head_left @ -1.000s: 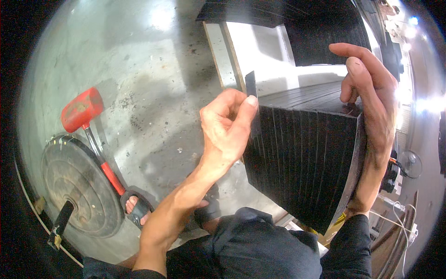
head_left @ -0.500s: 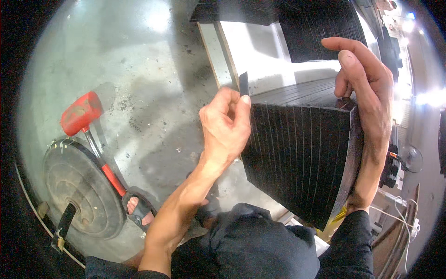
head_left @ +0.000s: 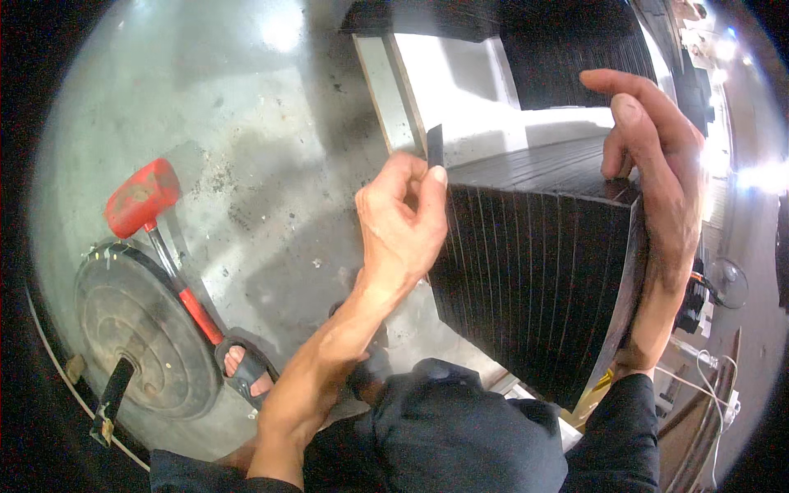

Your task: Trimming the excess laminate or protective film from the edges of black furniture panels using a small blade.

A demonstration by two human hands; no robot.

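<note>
My left hand pinches a thin, dark flat strip with a slanted tip between thumb and forefinger. The strip points upward beside the left top corner of a stack of black boards or panels, pressed together in layers. At the stack's right side, my right hand leans along the outer face. Its forefinger and thumb stretch out apart, the other fingers bend in near the top corner, and nothing shows between them. The right forearm runs down the same side of the stack.
On the floor to the left, a red-headed mallet lies against a round grey disc-shaped base. My sandaled foot is close to the mallet's handle end. More black layered stacks stand at the back, by a white surface. A pale cable hangs at right.
My right hand has shifted slightly to the right along the stack's corner. My left hand keeps its pinch on the strip, nearly in the same place.
</note>
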